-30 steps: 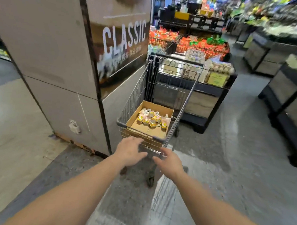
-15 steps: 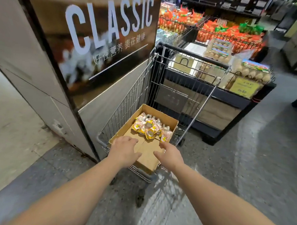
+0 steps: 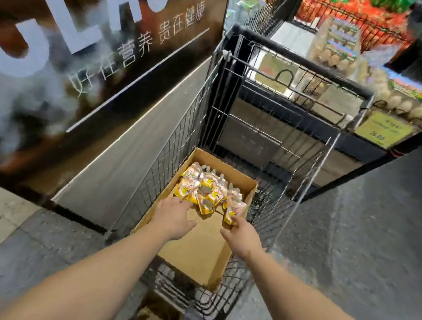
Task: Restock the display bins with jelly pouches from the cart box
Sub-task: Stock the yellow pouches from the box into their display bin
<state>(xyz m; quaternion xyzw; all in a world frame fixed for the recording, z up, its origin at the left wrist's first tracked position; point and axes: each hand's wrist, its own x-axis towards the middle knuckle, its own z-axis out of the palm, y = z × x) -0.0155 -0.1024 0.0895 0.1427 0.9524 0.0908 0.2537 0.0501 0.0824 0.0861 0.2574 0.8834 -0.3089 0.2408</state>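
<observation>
An open cardboard box (image 3: 201,253) lies in the wire shopping cart (image 3: 298,178). Several yellow and pink jelly pouches (image 3: 207,192) are heaped in the box's far half. My left hand (image 3: 174,217) reaches into the box with fingers spread, its fingertips at the near-left pouches. My right hand (image 3: 243,235) hovers over the box's right side, fingers relaxed, fingertips close to the nearest pouch at the box wall. Neither hand holds anything.
A large pillar with a dark "CLASSIC" poster (image 3: 100,58) stands tight against the cart's left. Beyond the cart is a dark display stand (image 3: 351,141) with egg cartons (image 3: 335,46) and a yellow price tag (image 3: 381,131). Grey floor (image 3: 359,226) lies to the right.
I have stepped closer and leaned over the cart. Both hands moved from the cart's near edge forward into the box, up to the pouches.
</observation>
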